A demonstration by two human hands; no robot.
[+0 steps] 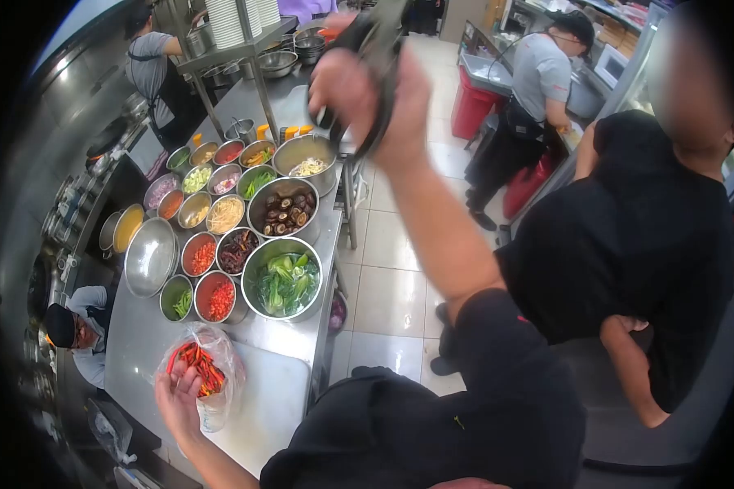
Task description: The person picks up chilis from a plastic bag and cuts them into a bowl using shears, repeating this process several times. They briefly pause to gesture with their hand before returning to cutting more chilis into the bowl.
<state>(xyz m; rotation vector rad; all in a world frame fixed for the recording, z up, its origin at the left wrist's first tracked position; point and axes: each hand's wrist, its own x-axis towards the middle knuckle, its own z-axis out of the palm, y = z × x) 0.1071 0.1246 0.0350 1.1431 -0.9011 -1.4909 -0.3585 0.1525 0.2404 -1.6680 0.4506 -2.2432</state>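
Observation:
A pair of scissors (pixel 375 77) with black handles is held up high near the camera, with the fingers of my right hand (pixel 412 106) closed round the handles. Both are blurred by motion. Low on the left, a clear plastic bag (pixel 228 371) full of long red chilies (pixel 201 368) stands on the white cutting board (pixel 273 387). My left hand (pixel 179 399) is at the bag's left side, its fingers curled over the bag's edge and against the chilies. The bag's lower part is crumpled and pale.
Beyond the bag, steel bowls crowd the counter (pixel 143 350): chopped red peppers (pixel 220 301), leafy greens in water (pixel 281 285), mushrooms (pixel 285 213), and a wide shiny bowl (pixel 151 257). A person in black (pixel 628 244) stands close on my right; other workers are farther off.

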